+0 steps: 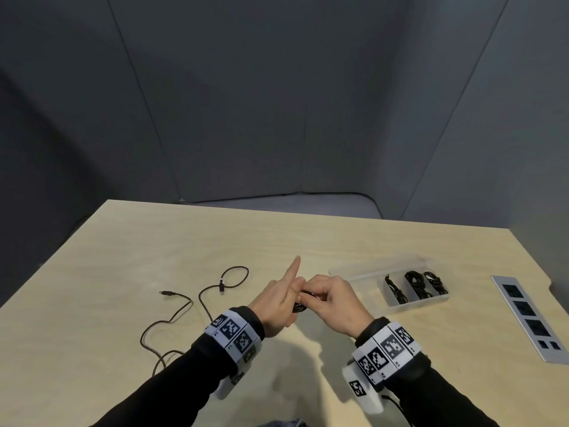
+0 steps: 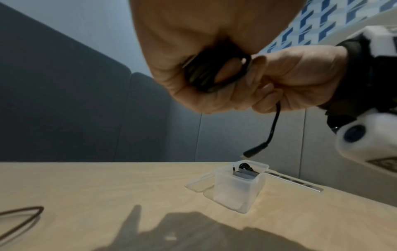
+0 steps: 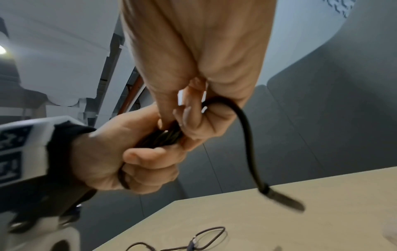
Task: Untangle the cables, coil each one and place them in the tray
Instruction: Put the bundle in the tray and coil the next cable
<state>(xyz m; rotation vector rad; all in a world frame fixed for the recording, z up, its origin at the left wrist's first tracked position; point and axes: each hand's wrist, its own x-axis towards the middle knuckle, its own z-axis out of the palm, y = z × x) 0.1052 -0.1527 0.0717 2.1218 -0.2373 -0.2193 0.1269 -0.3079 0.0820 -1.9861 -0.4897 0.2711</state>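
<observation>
Both hands meet above the table's middle around a black cable (image 1: 301, 305) wound into a small coil. My left hand (image 1: 278, 298) grips the coil (image 2: 214, 71) in its curled fingers, with the index finger pointing straight up. The right hand (image 1: 329, 300) pinches the same cable beside the coil (image 3: 163, 137). A short tail with its plug (image 3: 283, 200) hangs free below that hand. A clear plastic tray (image 1: 412, 305) at the right holds three coiled black cables in separate compartments. A loose brown cable (image 1: 184, 303) sprawls uncoiled on the table to the left.
A grey socket panel (image 1: 529, 318) is set into the table at the far right, beyond the tray. The light wooden table (image 1: 308, 235) ends at dark grey partition walls. The tray's lid lies flat on its left side.
</observation>
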